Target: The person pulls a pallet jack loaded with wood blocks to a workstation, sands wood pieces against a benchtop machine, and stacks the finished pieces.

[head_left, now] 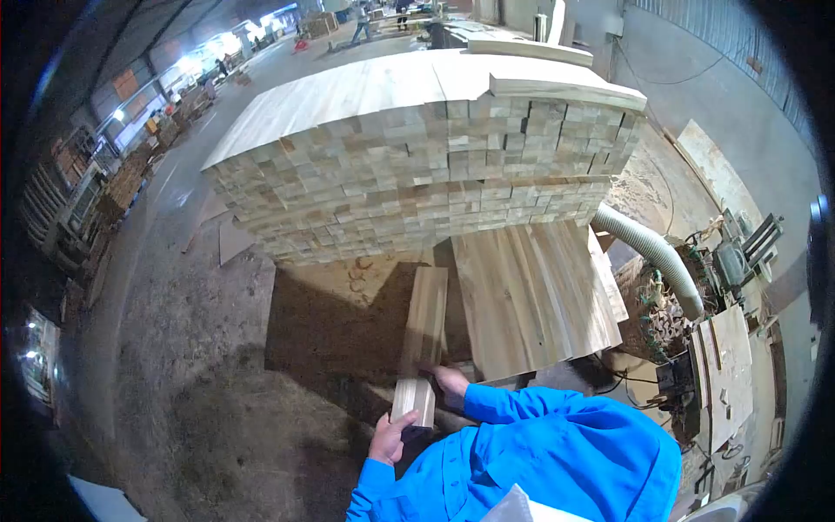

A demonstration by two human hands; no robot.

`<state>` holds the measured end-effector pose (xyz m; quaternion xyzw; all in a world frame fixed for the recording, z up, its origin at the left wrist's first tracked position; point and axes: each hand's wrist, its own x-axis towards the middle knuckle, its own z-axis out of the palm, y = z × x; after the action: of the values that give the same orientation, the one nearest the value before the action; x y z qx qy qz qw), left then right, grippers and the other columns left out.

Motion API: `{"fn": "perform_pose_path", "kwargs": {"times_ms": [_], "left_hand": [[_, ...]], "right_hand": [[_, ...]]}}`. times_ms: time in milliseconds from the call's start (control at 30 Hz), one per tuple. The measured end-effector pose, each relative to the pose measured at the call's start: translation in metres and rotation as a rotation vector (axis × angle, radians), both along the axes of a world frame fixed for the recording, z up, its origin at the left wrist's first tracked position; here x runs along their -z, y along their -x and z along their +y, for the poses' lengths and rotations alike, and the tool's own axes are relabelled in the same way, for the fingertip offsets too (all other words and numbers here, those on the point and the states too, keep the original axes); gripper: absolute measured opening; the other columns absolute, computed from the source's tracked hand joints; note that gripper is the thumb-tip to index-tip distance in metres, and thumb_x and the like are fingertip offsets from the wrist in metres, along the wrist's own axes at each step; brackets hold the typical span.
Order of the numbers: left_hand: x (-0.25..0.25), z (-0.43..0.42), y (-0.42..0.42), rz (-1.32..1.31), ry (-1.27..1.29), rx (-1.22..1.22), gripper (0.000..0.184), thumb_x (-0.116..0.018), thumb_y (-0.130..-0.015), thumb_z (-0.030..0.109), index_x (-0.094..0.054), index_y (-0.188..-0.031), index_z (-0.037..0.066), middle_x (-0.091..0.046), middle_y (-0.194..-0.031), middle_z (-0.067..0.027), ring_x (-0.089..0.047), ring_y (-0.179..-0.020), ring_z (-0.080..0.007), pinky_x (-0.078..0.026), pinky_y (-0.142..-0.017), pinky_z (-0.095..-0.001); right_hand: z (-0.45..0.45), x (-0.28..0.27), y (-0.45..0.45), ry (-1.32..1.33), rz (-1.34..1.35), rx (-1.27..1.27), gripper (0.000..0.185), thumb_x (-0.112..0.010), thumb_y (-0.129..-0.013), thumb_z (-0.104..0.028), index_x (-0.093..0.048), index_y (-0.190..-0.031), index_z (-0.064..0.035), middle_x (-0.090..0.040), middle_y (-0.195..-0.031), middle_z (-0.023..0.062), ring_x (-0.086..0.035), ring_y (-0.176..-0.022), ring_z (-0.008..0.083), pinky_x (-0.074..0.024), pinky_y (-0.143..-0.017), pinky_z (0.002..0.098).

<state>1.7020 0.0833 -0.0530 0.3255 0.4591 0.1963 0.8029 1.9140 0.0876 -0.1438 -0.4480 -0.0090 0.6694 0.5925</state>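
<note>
A long, narrow piece of pale wood (412,398) lies in front of my body, pointing away from me. My left hand (389,439) grips its near end, thumb on top and fingers beneath, mostly hidden. My right hand (450,381) is closed against the right side, its fingertips partly hidden at the wood's edge. Farther out, a darker, shaded wooden length (425,304) continues in line. I cannot tell whether it is the same piece or a separate one.
A large stack of wooden strips (417,148) stands ahead. Right of my hands lies a wide wooden panel (535,296). A ribbed hose (657,248) curves down at the right near machinery (739,261). A loose plank (565,89) rests on the stack.
</note>
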Motion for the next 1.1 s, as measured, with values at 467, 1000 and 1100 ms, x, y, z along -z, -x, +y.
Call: {"fn": "perform_pose_path", "kwargs": {"times_ms": [467, 1000, 1100], "left_hand": [[-0.038, 0.124, 0.046, 0.133, -0.193, 0.414, 0.043, -0.062, -0.107, 0.042, -0.065, -0.131, 0.006, -0.071, -0.116, -0.0029, -0.066, -0.1, -0.0151, -0.054, -0.091, -0.0331], [-0.068, 0.261, 0.189, -0.481, -0.393, -0.022, 0.055, -0.084, -0.091, 0.02, -0.063, -0.139, 0.003, -0.073, -0.127, -0.0099, -0.071, -0.112, -0.023, -0.058, -0.099, -0.0389], [-0.055, 0.277, 0.269, -0.47, -0.421, -0.283, 0.046, -0.079, -0.094, 0.019, -0.067, -0.133, -0.001, -0.073, -0.127, -0.0126, -0.073, -0.111, -0.0255, -0.06, -0.097, -0.0422]], "right_hand": [[0.009, -0.087, 0.058, 0.058, -0.248, -0.075, 0.038, -0.082, -0.09, -0.018, -0.068, -0.121, -0.0006, -0.076, -0.109, 0.0119, -0.073, -0.1, 0.0214, -0.0588, -0.089, 0.0369], [0.149, -0.167, 0.212, -0.613, -0.673, -0.238, 0.058, -0.09, -0.085, -0.013, -0.058, -0.132, -0.0003, -0.071, -0.119, 0.009, -0.067, -0.11, 0.0151, -0.0551, -0.099, 0.0326], [0.179, -0.166, 0.246, -0.561, -0.959, -0.173, 0.049, -0.087, -0.087, -0.011, -0.062, -0.126, 0.001, -0.072, -0.115, 0.0086, -0.067, -0.106, 0.0129, -0.0546, -0.096, 0.0307]]}}
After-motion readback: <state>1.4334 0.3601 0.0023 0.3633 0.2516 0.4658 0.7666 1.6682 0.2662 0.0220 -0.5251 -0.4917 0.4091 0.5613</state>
